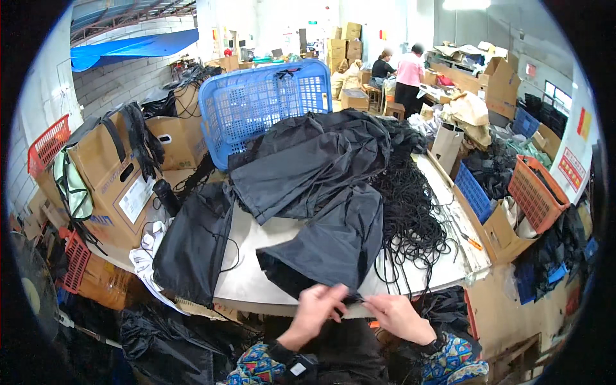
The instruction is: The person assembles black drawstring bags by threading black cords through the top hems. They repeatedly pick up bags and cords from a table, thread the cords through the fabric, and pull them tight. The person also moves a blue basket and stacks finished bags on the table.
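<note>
At the near edge of the table, my left hand (316, 312) is closed on the lower corner of a black fabric bag (340, 234). My right hand (399, 318) pinches the same corner just to the right, thumb and fingers pressed together; a small dark bit shows at its fingertips, too small to tell whether cord or cloth. The bag lies spread with its opening toward the lower left. Behind it is a heap of more black fabric (301, 154). Right of the bag is a tangled pile of black cords (414, 218).
Another black bag with a cord (196, 247) hangs over the table's left edge. Behind the heap leans a blue plastic basket (266, 96). Cardboard boxes (106, 170) stand left, and an orange crate (538, 189) right. Orange-handled snips (471, 240) lie on the table. Two people are farther back.
</note>
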A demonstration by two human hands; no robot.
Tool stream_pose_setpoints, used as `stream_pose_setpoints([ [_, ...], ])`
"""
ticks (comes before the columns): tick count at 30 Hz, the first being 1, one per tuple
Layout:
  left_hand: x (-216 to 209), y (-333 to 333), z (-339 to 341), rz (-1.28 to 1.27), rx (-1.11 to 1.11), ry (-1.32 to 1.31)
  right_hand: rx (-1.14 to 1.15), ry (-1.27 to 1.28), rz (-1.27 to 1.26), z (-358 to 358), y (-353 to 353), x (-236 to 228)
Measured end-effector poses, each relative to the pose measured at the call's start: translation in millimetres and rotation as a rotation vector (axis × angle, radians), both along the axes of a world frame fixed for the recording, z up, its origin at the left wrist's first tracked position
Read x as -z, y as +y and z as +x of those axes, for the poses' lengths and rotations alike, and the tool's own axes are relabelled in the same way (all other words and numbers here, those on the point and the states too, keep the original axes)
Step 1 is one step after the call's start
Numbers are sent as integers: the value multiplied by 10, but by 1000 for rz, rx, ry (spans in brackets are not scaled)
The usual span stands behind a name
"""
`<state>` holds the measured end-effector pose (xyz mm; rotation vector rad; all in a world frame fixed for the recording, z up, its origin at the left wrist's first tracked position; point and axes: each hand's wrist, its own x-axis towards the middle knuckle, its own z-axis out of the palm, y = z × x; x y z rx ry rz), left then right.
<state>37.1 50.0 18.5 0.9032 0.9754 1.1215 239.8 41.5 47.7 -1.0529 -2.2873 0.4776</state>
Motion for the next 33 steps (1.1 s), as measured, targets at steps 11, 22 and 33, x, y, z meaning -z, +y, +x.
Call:
stream_pose_setpoints([
  [11,3,204,-225,243,-145,191,184,115,-324,287,-150,-130],
  [22,52,39,203,352,-45,305,217,425,-153,-192,-70,270],
  [33,117,113,169,1196,74,1544,306,958,197,125,392,-762],
])
